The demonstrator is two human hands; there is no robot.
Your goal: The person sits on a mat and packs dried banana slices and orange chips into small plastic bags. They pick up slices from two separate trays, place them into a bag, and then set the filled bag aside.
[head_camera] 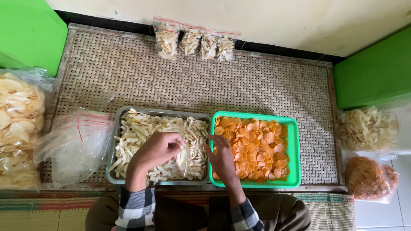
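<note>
Fingers (177, 145) of both hands pinch a small clear bag (185, 159) open over pale chips.
The left hand (155, 150) and right hand (222, 157) hold it above the grey metal tray (114, 141), beside a green tray (294, 149) of orange crackers.

A low woven rattan bench (265, 85) carried the things. At its near edge, left of centre, stood a grey metal tray (114, 141) heaped with pale cracker strips, and touching it on the right was a green plastic tray (294, 149) full of round orange chips. A loose pile of empty clear bags (77, 145) lay on the left end, just beside the metal tray. Along the far edge, four small filled bags (195, 42) of pale crackers lay side by side in a row, well apart from the trays.
</note>
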